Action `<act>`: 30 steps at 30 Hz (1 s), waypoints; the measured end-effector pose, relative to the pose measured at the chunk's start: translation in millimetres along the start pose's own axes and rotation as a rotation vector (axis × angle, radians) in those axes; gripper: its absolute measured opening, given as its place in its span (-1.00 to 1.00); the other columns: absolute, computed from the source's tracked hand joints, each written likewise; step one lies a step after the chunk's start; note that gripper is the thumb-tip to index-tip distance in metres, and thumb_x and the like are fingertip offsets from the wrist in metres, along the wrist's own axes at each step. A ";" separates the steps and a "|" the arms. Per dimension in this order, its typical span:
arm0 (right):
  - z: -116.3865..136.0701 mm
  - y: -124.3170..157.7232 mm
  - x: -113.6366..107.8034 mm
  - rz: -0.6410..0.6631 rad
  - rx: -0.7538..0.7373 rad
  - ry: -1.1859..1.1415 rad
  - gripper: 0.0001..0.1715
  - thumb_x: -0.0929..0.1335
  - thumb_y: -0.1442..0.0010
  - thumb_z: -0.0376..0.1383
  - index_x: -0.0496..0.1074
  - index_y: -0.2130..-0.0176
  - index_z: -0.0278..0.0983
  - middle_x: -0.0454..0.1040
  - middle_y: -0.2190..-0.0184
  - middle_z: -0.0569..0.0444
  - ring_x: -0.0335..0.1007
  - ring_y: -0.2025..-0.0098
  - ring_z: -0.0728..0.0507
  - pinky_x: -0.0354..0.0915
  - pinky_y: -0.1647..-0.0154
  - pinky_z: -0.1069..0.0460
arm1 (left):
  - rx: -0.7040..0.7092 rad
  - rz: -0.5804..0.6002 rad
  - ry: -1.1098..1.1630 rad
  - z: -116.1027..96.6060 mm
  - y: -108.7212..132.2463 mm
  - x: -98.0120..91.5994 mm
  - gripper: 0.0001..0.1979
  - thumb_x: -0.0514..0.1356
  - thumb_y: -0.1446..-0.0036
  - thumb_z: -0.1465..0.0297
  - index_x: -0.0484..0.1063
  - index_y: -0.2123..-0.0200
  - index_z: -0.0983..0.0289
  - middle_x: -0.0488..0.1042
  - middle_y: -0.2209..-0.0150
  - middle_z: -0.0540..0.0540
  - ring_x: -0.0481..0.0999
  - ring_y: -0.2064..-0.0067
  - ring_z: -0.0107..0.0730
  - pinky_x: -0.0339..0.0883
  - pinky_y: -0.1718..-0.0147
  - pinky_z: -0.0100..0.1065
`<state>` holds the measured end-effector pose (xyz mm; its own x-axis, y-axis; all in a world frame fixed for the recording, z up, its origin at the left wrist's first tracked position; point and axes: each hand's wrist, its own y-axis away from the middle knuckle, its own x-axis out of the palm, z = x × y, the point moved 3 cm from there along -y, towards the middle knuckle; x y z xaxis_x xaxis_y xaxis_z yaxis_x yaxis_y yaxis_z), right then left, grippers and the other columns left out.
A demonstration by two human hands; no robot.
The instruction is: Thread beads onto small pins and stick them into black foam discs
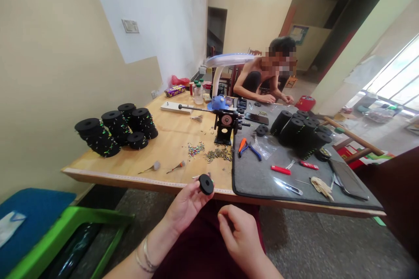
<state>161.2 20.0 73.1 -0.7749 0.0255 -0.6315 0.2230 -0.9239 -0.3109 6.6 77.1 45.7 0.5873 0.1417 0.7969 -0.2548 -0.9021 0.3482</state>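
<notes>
My left hand (183,209) holds a small black foam spool (206,184) by its rim, just above the table's front edge. The spool's flat face with a centre hole is turned up towards me. To its right, lower down, my right hand (238,230) is closed with thumb and fingertips together. Anything in that pinch is too small or hidden to make out. On the wood beyond the spool lie a heap of coloured beads (195,150) and a heap of brownish metal bits (218,154). Two small brush-like pieces lie left of them, one orange-tipped (178,166).
Stacked black spools (111,127) stand at left, more (299,133) on the grey mat (252,183). A black hand-cranked winder (225,124) and a lamp (219,101) stand mid-table. Pliers (249,150), a red knife (280,169) and scissors lie right. Another person (258,83) works opposite.
</notes>
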 end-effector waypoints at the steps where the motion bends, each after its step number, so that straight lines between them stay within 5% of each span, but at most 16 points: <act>1: 4.0 -1.6 -0.3 0.003 -0.032 0.034 -0.83 0.24 -0.22 -0.35 0.40 0.37 -0.24 0.42 0.53 0.09 0.30 0.51 -0.05 0.14 0.46 0.10 | 0.025 -0.019 -0.037 0.6 0.1 0.2 -0.85 0.26 0.01 0.49 0.48 0.29 0.30 0.58 0.26 0.08 0.55 0.24 -0.34 0.45 0.21 -0.30; 5: 15.2 -9.0 -0.1 0.025 -0.141 0.176 -0.81 0.23 -0.22 -0.38 0.40 0.35 -0.24 0.45 0.50 0.06 0.32 0.49 -0.06 0.12 0.45 0.08 | 0.153 -0.062 -0.193 0.0 1.7 3.8 -0.75 0.32 0.08 0.47 0.47 0.24 0.28 0.55 0.29 0.03 0.51 0.32 -0.41 0.43 0.29 -0.35; 11: 15.5 -22.2 -7.6 0.015 -0.239 0.341 -0.76 0.21 -0.26 -0.37 0.42 0.37 -0.24 0.43 0.51 0.04 0.32 0.48 -0.08 0.10 0.45 0.06 | 0.444 0.024 -0.649 -2.2 5.5 8.6 -0.58 0.37 0.17 0.48 0.44 0.15 0.27 0.46 0.11 0.14 0.46 0.09 -0.22 0.39 0.13 -0.29; 18: 10.1 -27.5 -12.6 0.073 -0.324 0.433 -0.74 0.20 -0.28 -0.39 0.41 0.37 -0.25 0.43 0.49 0.03 0.32 0.46 -0.08 0.11 0.43 0.07 | 0.696 0.058 -0.915 -0.3 13.2 2.2 -0.41 0.33 0.13 0.53 0.26 -0.01 0.21 0.36 0.03 0.18 0.38 -0.02 -0.14 0.33 0.01 -0.17; 24: -1.6 -18.0 -5.6 0.039 -0.238 0.313 -0.80 0.22 -0.25 -0.38 0.40 0.34 -0.25 0.43 0.49 0.05 0.34 0.47 -0.07 0.14 0.43 0.08 | 0.944 0.071 -1.034 -3.4 21.3 2.4 -0.47 0.33 0.14 0.53 0.33 0.04 0.21 0.37 -0.02 0.24 0.33 -0.11 -0.03 0.20 -0.12 -0.01; 30: -27.1 -10.4 10.9 0.019 -0.024 0.025 -0.85 0.25 -0.23 -0.35 0.40 0.32 -0.24 0.49 0.44 0.06 0.39 0.42 -0.08 0.23 0.39 0.10 | 1.131 0.210 -1.198 0.8 24.9 3.5 -0.45 0.27 0.06 0.59 0.26 -0.02 0.16 0.36 -0.07 0.25 0.35 -0.12 -0.04 0.24 -0.09 0.01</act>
<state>166.5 40.3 50.2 -0.7558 0.0181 -0.6546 0.2518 -0.9147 -0.3160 2.9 54.8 56.8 0.9724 0.0970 -0.2121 -0.0653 -0.7599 -0.6467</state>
